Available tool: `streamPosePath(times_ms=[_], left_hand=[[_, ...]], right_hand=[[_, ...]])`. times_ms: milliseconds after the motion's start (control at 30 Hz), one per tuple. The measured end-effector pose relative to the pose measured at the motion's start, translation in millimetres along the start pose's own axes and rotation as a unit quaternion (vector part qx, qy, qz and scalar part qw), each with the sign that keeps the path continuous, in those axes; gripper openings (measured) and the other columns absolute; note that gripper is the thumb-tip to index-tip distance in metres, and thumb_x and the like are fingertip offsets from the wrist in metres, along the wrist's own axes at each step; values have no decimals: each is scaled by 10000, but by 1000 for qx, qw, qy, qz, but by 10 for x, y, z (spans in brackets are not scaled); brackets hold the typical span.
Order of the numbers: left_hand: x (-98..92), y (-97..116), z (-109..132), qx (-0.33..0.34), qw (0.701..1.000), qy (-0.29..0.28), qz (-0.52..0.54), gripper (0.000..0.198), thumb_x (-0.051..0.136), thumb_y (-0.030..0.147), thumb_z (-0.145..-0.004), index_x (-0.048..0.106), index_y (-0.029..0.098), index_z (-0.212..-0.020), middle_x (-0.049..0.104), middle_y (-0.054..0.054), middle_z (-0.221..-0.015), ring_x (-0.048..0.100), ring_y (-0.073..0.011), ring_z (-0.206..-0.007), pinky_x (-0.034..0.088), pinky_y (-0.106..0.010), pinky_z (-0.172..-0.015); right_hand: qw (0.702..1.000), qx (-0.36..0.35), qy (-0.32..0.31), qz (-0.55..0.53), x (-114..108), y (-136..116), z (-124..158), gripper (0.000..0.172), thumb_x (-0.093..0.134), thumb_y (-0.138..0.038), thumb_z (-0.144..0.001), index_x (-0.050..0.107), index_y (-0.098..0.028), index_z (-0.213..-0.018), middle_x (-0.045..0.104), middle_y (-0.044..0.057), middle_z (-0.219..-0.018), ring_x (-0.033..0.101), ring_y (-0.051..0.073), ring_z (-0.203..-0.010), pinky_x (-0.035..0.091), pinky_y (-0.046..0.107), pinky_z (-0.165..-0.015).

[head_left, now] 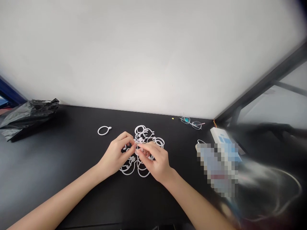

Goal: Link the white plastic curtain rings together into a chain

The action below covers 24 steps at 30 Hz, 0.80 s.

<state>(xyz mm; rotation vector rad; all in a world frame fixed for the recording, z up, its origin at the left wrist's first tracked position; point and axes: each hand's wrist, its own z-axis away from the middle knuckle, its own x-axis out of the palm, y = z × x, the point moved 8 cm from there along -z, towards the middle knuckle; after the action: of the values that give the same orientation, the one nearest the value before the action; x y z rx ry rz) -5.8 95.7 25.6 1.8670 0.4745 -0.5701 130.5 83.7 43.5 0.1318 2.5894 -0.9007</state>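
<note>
My left hand point(120, 150) and my right hand point(155, 157) meet over a loose pile of white plastic rings point(144, 176) on the black table. Thumbs and fingertips of both are closed in a pinch around one white plastic ring point(137, 150), mostly covered by the fingers. Several rings in the pile overlap, and small clip-like tabs show on some of them. Off to the left of the pile, a single white ring with a small tab point(110, 128) lies flat by itself.
A crumpled black plastic bag point(31, 115) sits at the far left. Eyeglasses point(191, 123) and a tiny yellow bit point(172, 118) lie near the wall. On the right are a white-and-blue box point(219, 135), a blurred-out phone-like object point(213, 166) and a pale cable point(297, 182).
</note>
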Motion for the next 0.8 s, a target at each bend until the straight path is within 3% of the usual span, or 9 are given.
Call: streamPosePath(times_ms=[167,267,467,600,700,800], left_hand=[[25,-10,-11,15,999,-29,19,252,481,317,-921,577,187,-728,566,-23,-839,541,-140,-729,463,-259,-651],[-2,38,-6,57,998,-22,-1,222,442,298,-955,579,189,-819,561,-41,-918,552,-152,-804,468,-268,-716],[-26,137,32,120,988,-9,-100,191,406,261,-986,577,198,-928,606,-52,-946,561,-176,-852,435,-309,-778],[-49,183,87,123,989,7,-84,220,379,265,-989,591,210,-1012,635,-54,-941,570,-188,-864,441,-311,-785],[-8,255,154,148,987,8,-62,284,340,296,-983,546,210,-1159,645,-61,-981,565,-204,-899,410,-387,-935],[51,327,210,195,979,7,-58,285,312,321,-973,555,189,-1045,619,-41,-827,543,-192,-775,371,-450,-984]], right_hand=[[998,63,8,-29,25,122,31,353,595,-250,-889,576,-204,-1238,679,28,-834,635,116,-637,558,234,-574],[994,100,3,-54,22,171,17,277,565,-239,-907,619,-191,-1174,685,45,-856,641,113,-632,560,228,-561],[998,40,5,-56,-31,-7,-36,112,576,-168,-900,652,-189,-981,677,33,-783,626,120,-642,545,231,-568],[998,14,38,-41,-87,-71,-23,86,563,-142,-902,624,-195,-930,659,12,-711,602,119,-595,531,244,-565],[997,15,40,-58,-73,-90,-7,77,554,-139,-907,608,-194,-913,672,24,-735,629,129,-626,544,256,-598],[997,10,16,-76,3,-136,13,51,556,-172,-915,593,-200,-894,686,28,-766,643,129,-651,551,251,-619]])
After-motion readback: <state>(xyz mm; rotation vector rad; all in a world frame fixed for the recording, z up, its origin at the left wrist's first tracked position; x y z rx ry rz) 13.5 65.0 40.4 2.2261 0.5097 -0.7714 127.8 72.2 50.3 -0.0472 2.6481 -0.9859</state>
